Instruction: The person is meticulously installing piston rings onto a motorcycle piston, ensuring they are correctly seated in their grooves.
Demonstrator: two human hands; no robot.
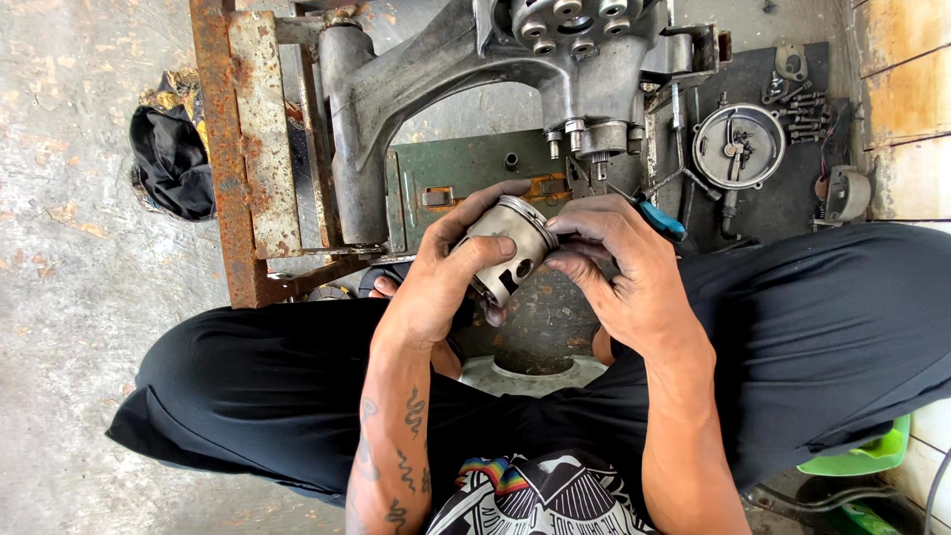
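Far to the left, a dark rag lies crumpled on the concrete floor, beside a rusty steel frame that carries a grey engine casing. In the middle, just above the person's lap, the left hand wraps around a metal piston, thumb laid across its skirt. The right hand meets it from the other side, fingertips pinching at the piston's crown edge. Further right, on a dark mat, sit a round metal cover and a scatter of bolts.
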